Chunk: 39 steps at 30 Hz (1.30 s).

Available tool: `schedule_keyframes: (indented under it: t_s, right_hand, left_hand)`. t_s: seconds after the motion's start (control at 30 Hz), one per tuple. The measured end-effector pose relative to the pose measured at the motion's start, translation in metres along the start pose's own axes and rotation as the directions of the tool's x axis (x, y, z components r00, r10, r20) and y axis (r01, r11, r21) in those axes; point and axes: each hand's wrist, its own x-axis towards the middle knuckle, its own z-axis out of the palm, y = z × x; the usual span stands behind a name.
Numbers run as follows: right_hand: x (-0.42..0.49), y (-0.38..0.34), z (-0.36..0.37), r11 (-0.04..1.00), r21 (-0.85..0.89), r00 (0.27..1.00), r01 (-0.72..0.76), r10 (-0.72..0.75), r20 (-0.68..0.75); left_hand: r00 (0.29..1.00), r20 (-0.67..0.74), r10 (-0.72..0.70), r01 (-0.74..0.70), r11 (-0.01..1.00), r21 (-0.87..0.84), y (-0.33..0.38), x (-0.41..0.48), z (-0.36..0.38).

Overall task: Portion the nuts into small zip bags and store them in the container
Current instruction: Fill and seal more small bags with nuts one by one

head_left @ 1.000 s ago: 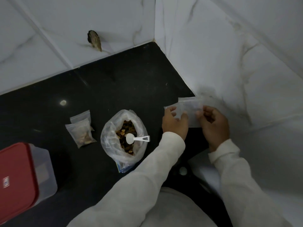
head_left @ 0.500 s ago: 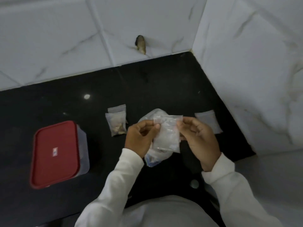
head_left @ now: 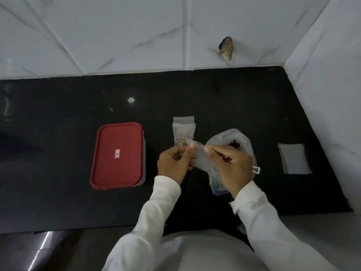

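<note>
Pinching a small empty zip bag (head_left: 199, 157) at its top edge, we held it above the black countertop (head_left: 58, 118), between the two filled bags and the big bag of nuts. Our left hand (head_left: 173, 165) gripped the bag's left corner between thumb and curled fingers, and our right hand (head_left: 230, 169) nipped the opposite side of the opening between thumb and forefinger, its other fingers folded in. Behind our right hand sat the large clear bag of nuts (head_left: 228, 136), its mouth rolled open and dark nuts (head_left: 235, 144) showing inside; the white handle of a scoop (head_left: 256, 170) stuck out just past our right knuckles. Two filled zip bags (head_left: 183, 132) lay overlapped on the counter just beyond our left hand, pale nuts visible through the plastic. Left of them, apart from the bags, stood the container (head_left: 144, 153) with its red lid (head_left: 118, 155) on. A flat stack of empty zip bags (head_left: 294, 161) lay near the right wall, well apart from our hands. White marbled tiles (head_left: 117, 36) backed the counter, with a dark broken spot (head_left: 226, 48) low on them. White sleeves (head_left: 156, 208) covered both our arms.
</note>
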Motion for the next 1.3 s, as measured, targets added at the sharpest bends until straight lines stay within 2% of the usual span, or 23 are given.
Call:
schedule_keyframes:
  t_s: [0.17, 0.37, 0.5, 0.57, 0.73, 0.9, 1.0, 1.07, 1.17, 1.23, 1.3]
  right_hand:
    - [-0.006, 0.004, 0.020, 0.994, -0.005, 0.992, 0.108, -0.108, 0.060]
    - [-0.008, 0.006, 0.027, 0.987, -0.043, 0.985, 0.157, -0.154, 0.071]
    - [-0.007, 0.005, 0.029, 0.989, -0.042, 0.988, 0.140, -0.137, 0.067]
    - [-0.008, 0.001, 0.029, 0.995, -0.017, 0.991, 0.100, -0.098, 0.085]
    - [-0.003, -0.008, 0.032, 0.972, 0.155, 0.980, -0.178, 0.160, 0.120]
    - [0.004, -0.003, 0.026, 0.965, 0.149, 0.966, -0.216, 0.190, 0.173]
    - [0.006, 0.003, 0.024, 0.976, 0.111, 0.970, -0.188, 0.166, 0.179]
    - [0.005, 0.005, 0.023, 0.989, 0.047, 0.982, -0.137, 0.130, 0.134]
    - [0.006, 0.004, 0.019, 0.985, -0.172, 0.999, -0.032, 0.034, 0.011]
    - [0.008, 0.004, 0.016, 0.949, -0.315, 0.999, 0.024, -0.036, -0.032]
    - [0.010, 0.004, 0.015, 0.912, -0.405, 0.997, 0.066, -0.079, -0.015]
  left_hand:
    - [0.986, 0.073, -0.151, 0.164, 0.959, -0.232, 0.002, 0.002, -0.003]
    - [0.975, 0.101, -0.196, 0.215, 0.942, -0.257, 0.004, 0.008, -0.012]
    - [0.972, 0.119, -0.204, 0.229, 0.934, -0.273, 0.003, 0.012, -0.013]
    - [0.976, 0.117, -0.185, 0.211, 0.935, -0.286, 0.001, 0.013, -0.012]
    - [0.984, 0.129, -0.126, 0.156, 0.952, -0.263, 0.000, 0.010, -0.008]
    - [0.989, 0.130, -0.071, 0.097, 0.973, -0.207, 0.000, 0.010, -0.007]
    - [0.987, 0.141, -0.075, 0.099, 0.979, -0.176, 0.002, 0.010, -0.007]
    - [0.991, 0.115, -0.070, 0.086, 0.987, -0.137, 0.002, 0.009, -0.007]
    - [0.999, 0.016, 0.043, -0.045, 0.989, 0.140, 0.003, 0.010, -0.011]
    - [0.988, 0.008, 0.156, -0.149, 0.931, 0.334, 0.006, 0.009, -0.015]
    - [0.964, 0.035, 0.262, -0.245, 0.838, 0.487, 0.009, 0.007, -0.017]
